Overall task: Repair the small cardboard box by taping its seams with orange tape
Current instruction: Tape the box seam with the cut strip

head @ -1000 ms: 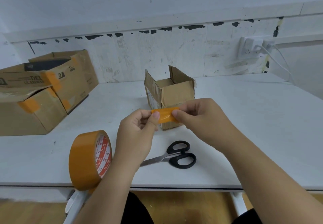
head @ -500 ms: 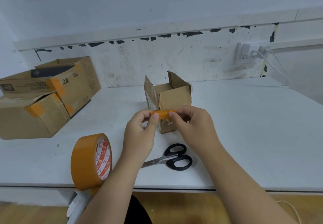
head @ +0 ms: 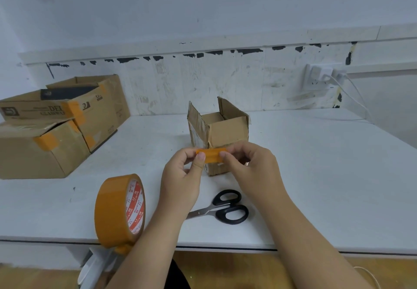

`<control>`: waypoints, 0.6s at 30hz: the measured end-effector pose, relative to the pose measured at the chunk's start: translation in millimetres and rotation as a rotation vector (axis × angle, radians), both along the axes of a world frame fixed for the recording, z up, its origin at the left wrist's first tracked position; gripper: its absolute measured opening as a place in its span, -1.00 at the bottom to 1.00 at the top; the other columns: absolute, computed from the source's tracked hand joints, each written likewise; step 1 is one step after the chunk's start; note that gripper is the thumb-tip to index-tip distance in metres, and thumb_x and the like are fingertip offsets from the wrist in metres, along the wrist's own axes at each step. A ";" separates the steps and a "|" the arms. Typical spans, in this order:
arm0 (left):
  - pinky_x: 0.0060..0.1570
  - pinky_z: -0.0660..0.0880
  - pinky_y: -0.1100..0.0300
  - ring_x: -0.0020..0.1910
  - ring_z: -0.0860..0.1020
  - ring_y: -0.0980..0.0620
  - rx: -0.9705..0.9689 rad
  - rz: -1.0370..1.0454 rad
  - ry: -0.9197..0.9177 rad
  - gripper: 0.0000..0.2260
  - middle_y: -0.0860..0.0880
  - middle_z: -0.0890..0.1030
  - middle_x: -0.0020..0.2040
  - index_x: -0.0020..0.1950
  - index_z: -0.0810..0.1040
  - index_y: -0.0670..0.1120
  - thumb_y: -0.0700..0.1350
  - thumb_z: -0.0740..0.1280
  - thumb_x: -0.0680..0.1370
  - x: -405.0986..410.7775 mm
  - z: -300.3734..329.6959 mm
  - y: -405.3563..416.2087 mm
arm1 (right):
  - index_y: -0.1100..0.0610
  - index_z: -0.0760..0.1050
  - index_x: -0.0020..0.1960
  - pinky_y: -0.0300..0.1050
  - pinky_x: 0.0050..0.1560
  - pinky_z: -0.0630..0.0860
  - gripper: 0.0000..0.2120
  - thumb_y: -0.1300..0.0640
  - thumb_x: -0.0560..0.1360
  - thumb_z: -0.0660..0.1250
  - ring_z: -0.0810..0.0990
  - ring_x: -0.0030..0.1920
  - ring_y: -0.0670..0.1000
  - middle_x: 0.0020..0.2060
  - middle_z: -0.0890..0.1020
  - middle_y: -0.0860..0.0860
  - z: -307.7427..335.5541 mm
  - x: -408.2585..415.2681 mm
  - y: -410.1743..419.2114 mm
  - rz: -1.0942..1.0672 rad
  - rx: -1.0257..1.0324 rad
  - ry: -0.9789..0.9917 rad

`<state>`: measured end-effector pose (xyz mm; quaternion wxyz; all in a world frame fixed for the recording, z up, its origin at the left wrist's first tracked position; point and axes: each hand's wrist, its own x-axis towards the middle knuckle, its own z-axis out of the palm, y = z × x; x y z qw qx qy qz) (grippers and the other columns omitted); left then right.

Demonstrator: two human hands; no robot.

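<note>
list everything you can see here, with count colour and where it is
small box: 1, brown cardboard, flaps open, middle of the table
tape strip: 1, orange, held flat in front of the small box
tape roll: 1, orange, standing on edge near the table's front edge, left
scissors: 1, black handles, lying closed at the table front
large boxes: 2, brown with orange tape patches, far left
table: 1, white
wall socket: 1, white, with plugs and cables, on the wall at right
left hand: pinching the strip's left end
right hand: pinching the strip's right end
</note>
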<state>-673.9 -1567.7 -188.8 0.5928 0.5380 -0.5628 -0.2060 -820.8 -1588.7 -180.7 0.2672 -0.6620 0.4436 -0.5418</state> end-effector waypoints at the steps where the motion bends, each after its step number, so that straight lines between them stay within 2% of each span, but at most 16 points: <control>1: -0.20 0.39 0.54 -0.12 0.53 0.28 -0.001 -0.008 0.005 -0.93 0.13 0.62 -0.13 -0.07 0.56 0.06 -0.05 0.29 0.57 -0.3 0.0 0.2 | 0.02 0.62 -0.17 -0.42 -0.30 0.37 -0.96 0.08 0.46 0.43 0.49 -0.34 -0.19 -0.36 0.61 -0.14 0.1 -0.5 0.7 -0.014 -0.025 0.010; 3: -0.19 0.41 0.52 -0.13 0.54 0.28 -0.007 -0.016 0.015 -0.92 0.14 0.63 -0.15 -0.09 0.56 0.07 -0.06 0.29 0.57 -0.6 0.3 0.3 | -0.02 0.60 -0.22 -0.41 -0.23 0.36 -0.92 0.08 0.45 0.45 0.49 -0.25 -0.18 -0.28 0.59 -0.14 -1.0 -0.9 0.2 -0.058 -0.089 0.039; 6: -0.21 0.41 0.51 -0.16 0.53 0.28 -0.014 -0.018 0.036 -0.91 0.14 0.62 -0.17 -0.10 0.55 0.09 -0.06 0.29 0.57 -0.5 0.4 0.4 | -0.13 0.60 -0.23 -0.35 -0.03 0.33 -0.90 0.04 0.40 0.50 0.45 0.00 -0.10 -0.09 0.48 -0.09 -3.3 0.4 -2.8 -0.150 -0.151 0.088; 9: -0.22 0.42 0.50 -0.17 0.53 0.26 -0.021 -0.019 0.027 -0.91 0.13 0.63 -0.17 -0.10 0.56 0.10 -0.06 0.29 0.56 -0.9 0.5 1.0 | -0.13 0.63 -0.19 -0.21 0.09 0.25 -0.92 0.03 0.40 0.50 0.34 0.18 0.00 0.11 0.39 -0.02 -4.2 2.6 -1.3 -0.206 -0.143 0.100; 12: -0.24 0.39 0.53 -0.18 0.52 0.30 -0.035 0.004 0.021 -0.90 0.13 0.62 -0.18 -0.12 0.54 0.11 -0.06 0.30 0.56 -1.0 0.7 1.7 | -0.11 0.65 -0.13 -0.23 0.17 0.13 -0.94 0.04 0.43 0.47 0.23 0.32 0.02 0.30 0.33 0.04 -3.2 3.6 2.2 -0.223 -0.115 0.106; 18: -0.25 0.38 0.53 -0.18 0.50 0.31 -0.028 0.018 0.006 -0.91 0.15 0.59 -0.20 -0.14 0.53 0.10 -0.04 0.30 0.56 -0.1 -0.2 1.0 | -0.11 0.64 -0.11 -0.12 0.28 0.16 -0.93 0.06 0.45 0.45 0.18 0.45 0.04 0.36 0.33 0.11 -2.5 2.9 1.0 -0.169 -0.045 0.114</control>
